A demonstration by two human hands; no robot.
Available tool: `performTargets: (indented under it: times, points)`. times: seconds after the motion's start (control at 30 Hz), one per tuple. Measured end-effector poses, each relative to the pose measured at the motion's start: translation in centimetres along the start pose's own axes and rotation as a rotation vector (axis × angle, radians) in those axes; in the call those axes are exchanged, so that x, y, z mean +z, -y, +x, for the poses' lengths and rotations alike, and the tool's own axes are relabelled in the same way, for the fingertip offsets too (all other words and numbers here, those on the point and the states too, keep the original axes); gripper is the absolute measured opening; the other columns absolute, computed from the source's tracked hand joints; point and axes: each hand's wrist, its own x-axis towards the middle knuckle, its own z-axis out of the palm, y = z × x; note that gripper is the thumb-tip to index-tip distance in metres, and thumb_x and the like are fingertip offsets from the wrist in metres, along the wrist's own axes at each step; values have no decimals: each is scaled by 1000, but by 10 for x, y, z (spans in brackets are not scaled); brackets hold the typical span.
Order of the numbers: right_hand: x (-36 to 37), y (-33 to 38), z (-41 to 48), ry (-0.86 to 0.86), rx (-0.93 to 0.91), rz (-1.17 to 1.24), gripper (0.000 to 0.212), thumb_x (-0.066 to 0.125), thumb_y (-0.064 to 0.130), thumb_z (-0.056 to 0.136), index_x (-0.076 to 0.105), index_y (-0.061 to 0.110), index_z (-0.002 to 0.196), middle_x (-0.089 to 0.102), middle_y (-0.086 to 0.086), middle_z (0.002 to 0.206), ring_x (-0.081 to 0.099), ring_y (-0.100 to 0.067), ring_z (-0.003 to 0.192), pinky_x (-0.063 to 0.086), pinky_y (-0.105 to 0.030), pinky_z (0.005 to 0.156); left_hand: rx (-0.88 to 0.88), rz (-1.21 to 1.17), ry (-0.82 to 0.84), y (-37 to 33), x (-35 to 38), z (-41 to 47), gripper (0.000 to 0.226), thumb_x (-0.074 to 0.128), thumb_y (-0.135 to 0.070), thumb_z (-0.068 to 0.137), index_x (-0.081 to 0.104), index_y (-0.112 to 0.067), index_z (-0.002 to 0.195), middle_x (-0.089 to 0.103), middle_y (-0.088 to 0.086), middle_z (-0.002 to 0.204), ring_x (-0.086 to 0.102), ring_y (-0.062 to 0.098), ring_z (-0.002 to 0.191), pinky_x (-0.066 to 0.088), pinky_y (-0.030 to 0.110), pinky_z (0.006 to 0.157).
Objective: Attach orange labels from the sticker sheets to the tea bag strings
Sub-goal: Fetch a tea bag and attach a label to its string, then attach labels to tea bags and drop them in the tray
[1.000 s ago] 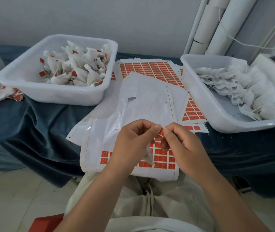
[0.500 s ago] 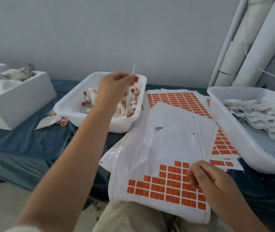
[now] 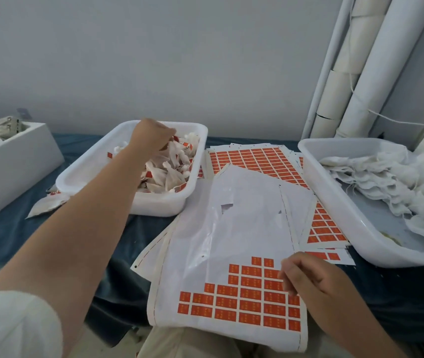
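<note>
Blue cloth (image 3: 12, 241), left hand (image 3: 151, 136) over tub (image 3: 97, 174)

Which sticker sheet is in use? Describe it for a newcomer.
On the blue-draped table, between the left bin and right bin, a sheet hangs over the near edge with the right hand resting on it. Unlike the full sheet behind, its top is bare backing; orange labels fill only a stepped block below.

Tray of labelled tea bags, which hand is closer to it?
Left. The left hand is inside the tray; the right hand rests apart on the near sticker sheet.
</note>
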Motion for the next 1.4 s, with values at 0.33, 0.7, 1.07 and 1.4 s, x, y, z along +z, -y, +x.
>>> performTargets:
  times: [0.33, 0.7, 1.07, 1.4]
  points:
    - [-9, 6, -3, -100, -35, -116, 43, 45, 72, 83, 64, 34, 86, 72, 29, 89, 72, 4, 83, 54, -16, 74, 494, 17, 4, -42, 5, -150, 38, 56, -49, 102, 67, -33, 69, 61, -9, 55, 54, 6, 50, 35, 26, 51]
    - [-174, -23, 59, -513, 202, -582, 25, 68, 51, 94, 68, 30, 81, 67, 15, 80, 61, -4, 76, 45, -32, 68, 380, -86, 561, -26, 97, -315, 41, 55, -71, 91, 64, -36, 72, 63, -39, 81, 66, -11, 72, 42, 4, 58]
    - [-220, -71, 105, -52, 696, -1385, 8, 62, 16, 91, 68, 21, 93, 63, 3, 95, 55, -15, 79, 45, -32, 72, 302, -286, 506, -25, 89, -317, 57, 40, -83, 74, 66, -33, 70, 68, -29, 73, 68, -2, 70, 45, 6, 56]
    - [-237, -44, 85, -228, 263, -1067, 15, 62, 26, 101, 70, 27, 89, 70, 8, 86, 64, -21, 86, 51, -36, 74, 276, -279, 524, -20, 93, -313, 59, 40, -81, 76, 69, -30, 74, 69, -23, 71, 70, 2, 69, 44, 7, 55]
